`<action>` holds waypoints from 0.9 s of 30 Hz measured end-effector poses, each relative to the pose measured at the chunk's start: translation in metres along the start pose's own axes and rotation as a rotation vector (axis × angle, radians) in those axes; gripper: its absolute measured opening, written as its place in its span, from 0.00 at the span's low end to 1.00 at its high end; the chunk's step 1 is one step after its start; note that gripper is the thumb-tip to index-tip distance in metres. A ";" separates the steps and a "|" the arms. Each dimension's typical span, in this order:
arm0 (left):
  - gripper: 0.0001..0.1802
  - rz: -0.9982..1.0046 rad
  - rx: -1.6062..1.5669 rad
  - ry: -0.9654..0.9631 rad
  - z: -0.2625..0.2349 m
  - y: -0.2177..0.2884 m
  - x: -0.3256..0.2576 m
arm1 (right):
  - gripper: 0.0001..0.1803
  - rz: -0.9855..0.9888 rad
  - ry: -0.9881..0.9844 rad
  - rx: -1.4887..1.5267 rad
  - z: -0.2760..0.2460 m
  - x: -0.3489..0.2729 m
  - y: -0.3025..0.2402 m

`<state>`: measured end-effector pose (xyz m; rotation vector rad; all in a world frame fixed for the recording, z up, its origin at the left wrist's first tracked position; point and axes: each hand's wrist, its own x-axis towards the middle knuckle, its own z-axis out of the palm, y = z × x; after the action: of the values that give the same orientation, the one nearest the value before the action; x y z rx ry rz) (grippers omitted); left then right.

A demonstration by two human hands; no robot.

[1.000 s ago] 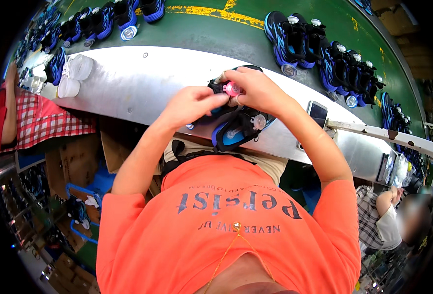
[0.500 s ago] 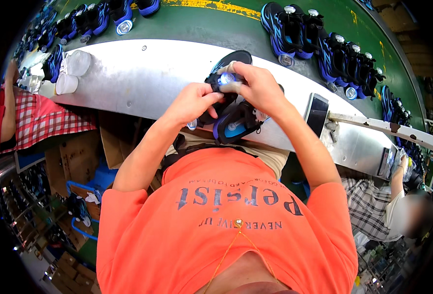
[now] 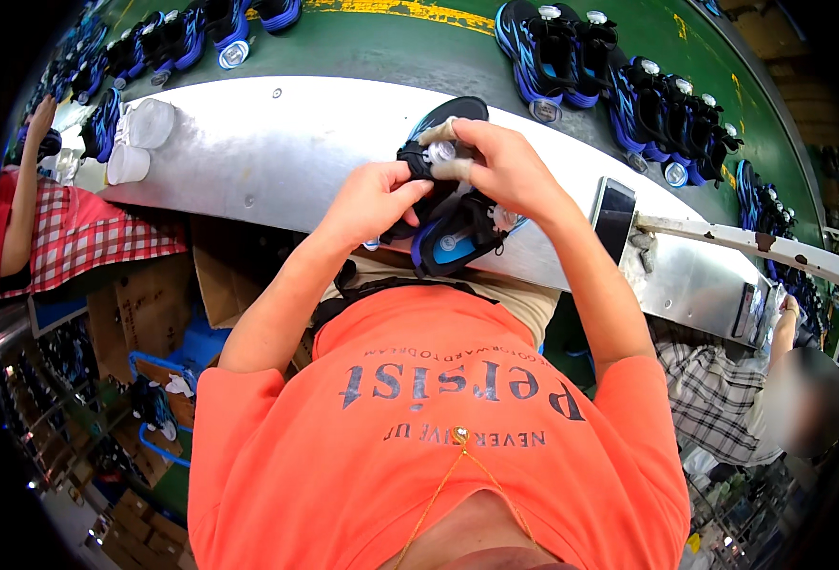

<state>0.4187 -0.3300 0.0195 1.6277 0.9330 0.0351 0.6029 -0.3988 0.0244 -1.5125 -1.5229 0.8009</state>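
A black and blue shoe (image 3: 469, 109) lies under my hands on the metal bench, its toe pointing away from me. My left hand (image 3: 367, 204) is closed, thumb and forefinger pinching the shoe's black upper near the opening. Pale covers are on the thumb and forefinger of my right hand (image 3: 507, 169), which close around a clear round dial-like piece (image 3: 440, 152) on top of the shoe. Nearer my body is a second shoe (image 3: 450, 245) with a blue insole, also bearing a clear round piece. My hands hide part of both shoes.
The metal bench (image 3: 248, 142) carries white cups (image 3: 130, 161) on the left and a phone (image 3: 614, 218) on the right, beside a worn white bar (image 3: 743, 242). Beyond, shoes (image 3: 557, 57) line a green surface (image 3: 391, 47). Co-workers sit at both sides.
The clear round piece under my right hand glowed blue before and now looks unlit. The shoes on the green surface have shifted slightly left. The left co-worker's arm has risen. My hands barely moved.
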 end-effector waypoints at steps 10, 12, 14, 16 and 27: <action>0.15 -0.159 -0.082 -0.163 -0.014 0.032 -0.036 | 0.17 0.432 -0.182 0.377 -0.050 -0.058 -0.012; 0.11 0.120 -0.094 0.046 -0.023 0.031 -0.031 | 0.19 0.154 -0.223 -0.052 -0.044 -0.079 -0.020; 0.09 0.337 0.183 0.117 -0.012 0.040 -0.008 | 0.17 0.267 -0.045 -0.235 -0.025 -0.091 -0.026; 0.08 0.485 0.347 0.079 -0.005 0.043 0.006 | 0.14 0.291 0.115 -0.261 -0.014 -0.090 -0.033; 0.09 0.353 0.100 -0.078 0.020 0.043 -0.036 | 0.18 0.292 0.043 -0.095 -0.024 -0.092 -0.021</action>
<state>0.4275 -0.3660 0.0662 1.8574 0.5876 0.1681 0.6079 -0.4938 0.0434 -1.8389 -1.3423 0.8648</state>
